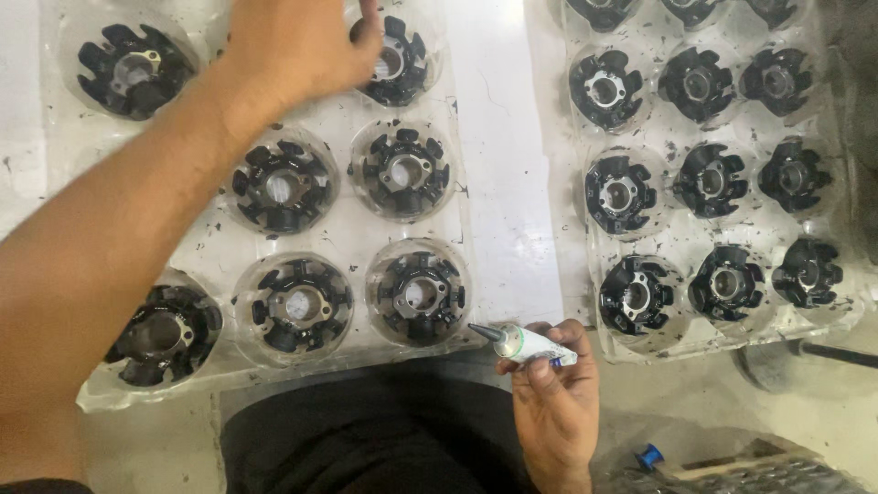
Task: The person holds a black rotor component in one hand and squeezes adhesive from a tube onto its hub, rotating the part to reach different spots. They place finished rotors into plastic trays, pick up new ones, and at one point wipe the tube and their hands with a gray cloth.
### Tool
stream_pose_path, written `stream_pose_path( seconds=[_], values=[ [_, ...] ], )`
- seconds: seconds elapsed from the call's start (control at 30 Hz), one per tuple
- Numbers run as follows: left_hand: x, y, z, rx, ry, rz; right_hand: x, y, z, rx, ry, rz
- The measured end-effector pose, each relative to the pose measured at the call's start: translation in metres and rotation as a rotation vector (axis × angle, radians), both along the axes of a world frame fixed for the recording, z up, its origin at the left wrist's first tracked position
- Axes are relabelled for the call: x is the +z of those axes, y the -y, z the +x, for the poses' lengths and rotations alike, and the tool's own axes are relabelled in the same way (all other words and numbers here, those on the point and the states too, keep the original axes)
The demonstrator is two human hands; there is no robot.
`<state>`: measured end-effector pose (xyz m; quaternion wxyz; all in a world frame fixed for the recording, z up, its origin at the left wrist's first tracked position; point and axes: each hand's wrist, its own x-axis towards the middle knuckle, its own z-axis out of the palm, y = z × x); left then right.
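My left hand (297,50) reaches across the left clear plastic tray (352,240) to its far row, fingers curled beside a black round toothed part (398,62); whether it grips the part I cannot tell. The tray holds several such black parts, each in its own round pocket. My right hand (553,389) is near the front edge, between the two trays, and holds a small white tube with a dark pointed nozzle (526,344) aimed left toward the part at the front right of the left tray (419,293).
A second clear tray (681,240) on the right carries several black toothed parts in rows. A white strip of table (503,174) runs between the trays. A dark cloth (366,430) lies at the front. A blue-capped item (649,455) sits at the lower right.
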<state>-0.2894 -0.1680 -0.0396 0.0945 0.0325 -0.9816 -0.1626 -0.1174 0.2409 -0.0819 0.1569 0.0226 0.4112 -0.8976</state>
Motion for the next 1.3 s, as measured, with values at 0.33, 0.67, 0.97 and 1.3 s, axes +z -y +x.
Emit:
stream_pose_path(
  seconds=[0.33, 0.67, 0.97, 1.3],
  values=[
    [0.020, -0.063, 0.030, -0.100, -0.308, 0.006, -0.003, -0.005, 0.019, -0.034, -0.088, -0.017],
    [0.088, -0.124, 0.206, -0.182, -0.017, 0.834, 0.005, 0.001, 0.019, -0.136, -0.094, -0.080],
    [0.027, -0.159, 0.244, -0.227, -0.457, 1.475, 0.018, 0.023, 0.034, 0.039, -0.144, -0.108],
    [0.024, -0.173, 0.249, -0.190, -0.443, 2.289, 0.011, 0.049, 0.044, 0.011, -0.177, 0.004]
  ],
)
